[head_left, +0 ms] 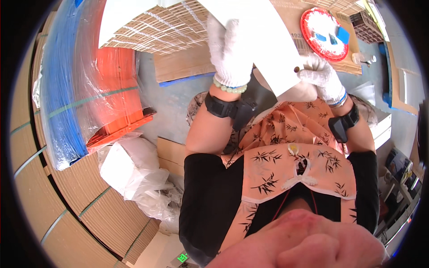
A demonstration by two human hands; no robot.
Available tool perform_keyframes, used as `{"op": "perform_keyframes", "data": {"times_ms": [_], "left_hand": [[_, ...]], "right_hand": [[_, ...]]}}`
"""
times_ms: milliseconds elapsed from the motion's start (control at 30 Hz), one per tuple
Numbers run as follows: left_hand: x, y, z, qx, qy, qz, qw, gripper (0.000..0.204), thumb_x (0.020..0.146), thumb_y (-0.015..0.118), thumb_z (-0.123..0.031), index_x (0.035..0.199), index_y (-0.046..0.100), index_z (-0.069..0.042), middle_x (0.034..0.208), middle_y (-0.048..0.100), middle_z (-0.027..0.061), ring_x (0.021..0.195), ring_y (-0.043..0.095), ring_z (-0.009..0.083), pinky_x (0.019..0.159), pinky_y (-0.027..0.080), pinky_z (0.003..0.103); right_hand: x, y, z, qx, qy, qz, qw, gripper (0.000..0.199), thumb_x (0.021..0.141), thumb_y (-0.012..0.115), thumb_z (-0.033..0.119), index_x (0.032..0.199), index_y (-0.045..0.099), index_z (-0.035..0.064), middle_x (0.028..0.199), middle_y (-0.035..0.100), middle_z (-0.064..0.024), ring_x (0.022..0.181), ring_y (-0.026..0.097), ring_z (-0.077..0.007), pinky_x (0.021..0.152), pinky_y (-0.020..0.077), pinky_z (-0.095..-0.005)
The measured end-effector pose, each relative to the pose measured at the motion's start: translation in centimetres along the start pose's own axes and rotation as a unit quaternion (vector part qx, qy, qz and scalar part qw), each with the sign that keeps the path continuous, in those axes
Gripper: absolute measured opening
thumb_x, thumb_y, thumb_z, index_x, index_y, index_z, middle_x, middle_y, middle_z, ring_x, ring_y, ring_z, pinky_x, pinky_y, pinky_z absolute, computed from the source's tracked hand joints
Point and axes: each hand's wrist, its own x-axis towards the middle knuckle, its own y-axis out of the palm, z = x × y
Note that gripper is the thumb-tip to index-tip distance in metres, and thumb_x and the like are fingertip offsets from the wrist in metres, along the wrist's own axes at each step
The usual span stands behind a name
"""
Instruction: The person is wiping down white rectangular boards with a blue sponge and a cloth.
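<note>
My right hand (325,81), gloved, sits right of centre in the upper half of the frame, its thumb and bent fingers closed on the right edge of a white sheet (275,49), which fills the upper middle. My left hand (231,56), gloved too, lies along the sheet's left side, fingers stretched upward; whether they grip it I cannot tell. A red round tray (334,58) rests upper right.

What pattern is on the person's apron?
The apron is peach with black leaf sprigs; the head view shows it best.
</note>
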Motion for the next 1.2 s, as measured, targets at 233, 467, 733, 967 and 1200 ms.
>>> {"op": "perform_keyframes", "data": {"times_ms": [233, 467, 733, 967, 1200], "left_hand": [[0.2, 1.0, -0.1, -0.106, -0.185, 0.125, 0.969, 0.075, 0.102, 0.048, -0.054, 0.151, 0.038, 0.002, 0.145, 0.053, 0.023, 0.122, 0.06, 0.039, 0.107, 0.05, 0.055], [0.9, 1.8, -1.1, -0.34, -0.293, 0.086, 0.889, 0.085, 0.098, 0.05, -0.061, 0.155, 0.033, -0.001, 0.154, 0.044, 0.0248, 0.121, 0.058, 0.0462, 0.108, 0.046, 0.063], [0.4, 3.5, -2.0, -0.124, -0.281, 0.058, 0.95, 0.104, 0.092, 0.052, -0.073, 0.158, 0.026, 0.002, 0.154, 0.037, 0.0331, 0.121, 0.056, 0.0511, 0.104, 0.045, 0.066], [2.9, -1.7, -3.6, -0.348, -0.368, 0.09, 0.858, 0.097, 0.097, 0.041, -0.07, 0.157, 0.028, 0.006, 0.147, 0.044, 0.039, 0.126, 0.053, 0.0534, 0.114, 0.037, 0.065], [0.9, 0.9, -4.0, -0.118, -0.359, 0.048, 0.925, 0.112, 0.084, 0.065, -0.073, 0.166, 0.013, -0.015, 0.169, -0.002, 0.0301, 0.153, 0.018, 0.0503, 0.121, 0.02, 0.07]], "right_hand": [[0.4, -0.5, -1.6, 0.068, 0.039, 0.051, 0.996, 0.034, 0.092, 0.072, 0.011, 0.123, 0.068, -0.0011, 0.108, 0.072, -0.0067, 0.101, 0.065, -0.0156, 0.094, 0.0507, -0.0311], [4.0, -5.2, -4.3, -0.044, 0.136, -0.022, 0.99, 0.031, 0.098, 0.068, 0.03, 0.112, 0.071, 0.0018, 0.096, 0.071, -0.0035, 0.089, 0.065, -0.0106, 0.08, 0.0529, -0.0272], [8.8, -16.2, -11.3, -0.377, 0.143, -0.144, 0.904, 0.034, 0.096, 0.067, 0.031, 0.118, 0.071, 0.0054, 0.101, 0.074, -0.0104, 0.091, 0.071, -0.0264, 0.083, 0.0561, -0.0353], [1.9, -24.4, -8.7, -0.597, -0.106, -0.535, 0.588, 0.024, 0.086, 0.07, 0.021, 0.107, 0.073, 0.0079, 0.106, 0.07, -0.0197, 0.104, 0.065, -0.0403, 0.089, 0.0535, -0.0453], [-0.8, -25.4, -5.3, -0.601, 0.047, -0.537, 0.59, 0.026, 0.088, 0.074, 0.028, 0.107, 0.071, 0.0093, 0.096, 0.072, -0.0194, 0.093, 0.069, -0.0395, 0.081, 0.0557, -0.0468]]}}
